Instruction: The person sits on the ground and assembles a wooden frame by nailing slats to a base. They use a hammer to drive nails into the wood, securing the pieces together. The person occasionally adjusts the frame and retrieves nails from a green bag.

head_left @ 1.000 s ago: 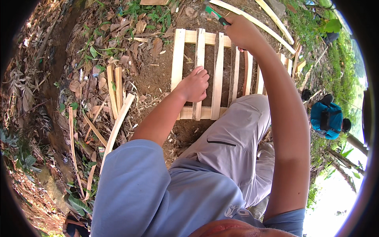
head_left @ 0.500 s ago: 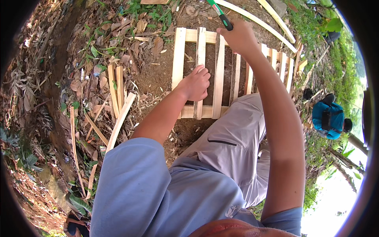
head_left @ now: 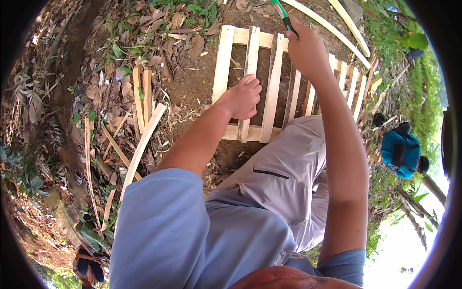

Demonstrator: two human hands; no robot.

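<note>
A ladder-like frame of pale wooden slats [head_left: 273,82] lies on the dirt ahead of me, its slats set across two long rails [head_left: 265,41]. My left hand [head_left: 241,98] is closed around the middle of the second slat [head_left: 251,53] from the left. Above the far rail, my right hand [head_left: 308,50] grips a tool with a green-and-black handle [head_left: 283,13]. The tool's working end lies beyond the upper edge, so its kind is hidden. My right hand and forearm cover part of the frame.
Loose wooden strips [head_left: 144,144] lie to the left among dry leaves. Long curved strips [head_left: 332,31] rest beyond the frame. My bent leg [head_left: 288,149] is against its near side. At right, a person in teal [head_left: 400,149] is near the greenery.
The view has shifted slightly, and the frame's far edge appears a little higher and further right. My right hand, with the tool, appears further right. My left hand keeps its hold on the slat.
</note>
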